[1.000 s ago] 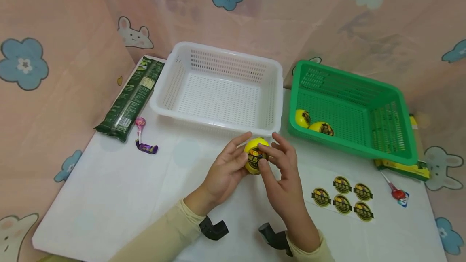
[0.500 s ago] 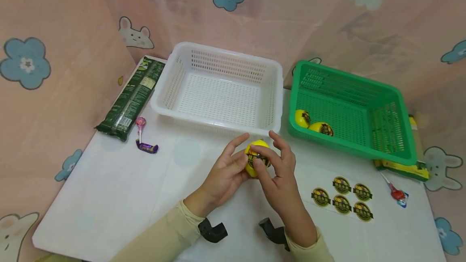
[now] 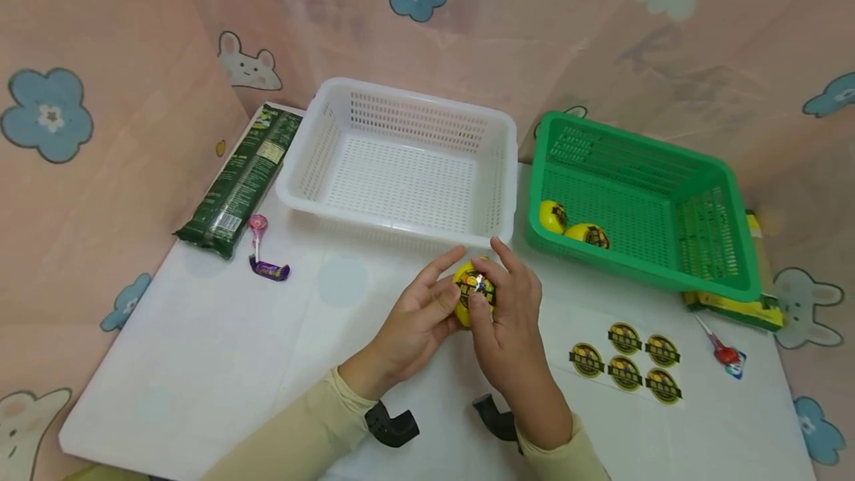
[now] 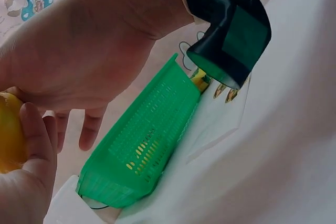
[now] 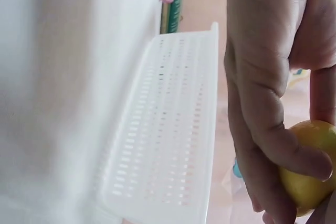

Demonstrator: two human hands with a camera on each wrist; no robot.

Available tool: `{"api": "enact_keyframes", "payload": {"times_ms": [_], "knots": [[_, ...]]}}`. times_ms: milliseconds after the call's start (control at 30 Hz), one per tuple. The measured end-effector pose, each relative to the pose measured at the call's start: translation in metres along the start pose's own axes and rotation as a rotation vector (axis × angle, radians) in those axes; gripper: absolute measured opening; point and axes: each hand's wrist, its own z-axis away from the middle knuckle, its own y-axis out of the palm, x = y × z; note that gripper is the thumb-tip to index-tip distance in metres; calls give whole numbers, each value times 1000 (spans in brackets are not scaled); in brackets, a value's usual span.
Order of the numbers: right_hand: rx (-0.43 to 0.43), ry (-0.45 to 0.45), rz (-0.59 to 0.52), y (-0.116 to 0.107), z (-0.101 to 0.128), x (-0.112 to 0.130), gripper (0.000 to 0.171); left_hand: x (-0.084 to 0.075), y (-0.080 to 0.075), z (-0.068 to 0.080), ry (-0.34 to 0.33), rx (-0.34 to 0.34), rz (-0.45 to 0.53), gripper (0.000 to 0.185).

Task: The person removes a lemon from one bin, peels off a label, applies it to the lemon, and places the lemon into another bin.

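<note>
In the head view a yellow lemon [image 3: 463, 310] with a round black-and-gold sticker [image 3: 476, 286] is held above the table, in front of the white basket. My left hand [image 3: 414, 325] grips its left side, thumb on the near face and index finger stretched out. From the right, my right hand [image 3: 510, 318] holds the fruit too, thumb on the sticker and index finger bent over the top. Both wrist views show the lemon at the image edge with fingers round it. Two stickered lemons [image 3: 587, 235] lie in the green basket [image 3: 668, 273].
The white basket [image 3: 401, 227] stands at the back centre. A sticker sheet [image 3: 626, 360] lies to the right, near a red lollipop [image 3: 724, 352] and a yellow-green box [image 3: 741, 309]. On the left are a dark green packet [image 3: 243, 180], a pink lollipop [image 3: 257, 225] and a purple candy [image 3: 270, 269].
The lemon has turned slightly and shifted right. My right hand has moved in closer over the sticker, its thumb now lying on it; my left hand keeps its grip.
</note>
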Motion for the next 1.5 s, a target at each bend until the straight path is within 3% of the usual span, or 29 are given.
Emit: {"api": "enact_keyframes", "payload": {"times_ms": [100,200,333,500,700,933,1100,1333,1500], "knots": [[-16,-31,61,0,0,-3,38,1,0,1,3,-7,-17,60],[1,7,73,-3,1,-4,47,3,-2,2,15,-9,-60,62],[-6,86,-29,-9,2,-4,54,3,-3,2,64,-28,-149,59],[-118,72,-208,-6,3,1,39,5,-4,0,121,-50,-213,42],[-219,69,-241,2,5,3,31,10,-3,0,172,-26,-224,35],[-171,139,-271,5,5,3,34,15,-4,1,207,-71,-192,39],[-149,169,-269,7,5,3,34,15,-5,1,229,-65,-210,41],[-140,174,-279,7,5,5,35,15,-7,0,270,-29,-242,39],[-149,142,-261,8,6,5,36,17,-6,0,291,-58,-288,36]]}}
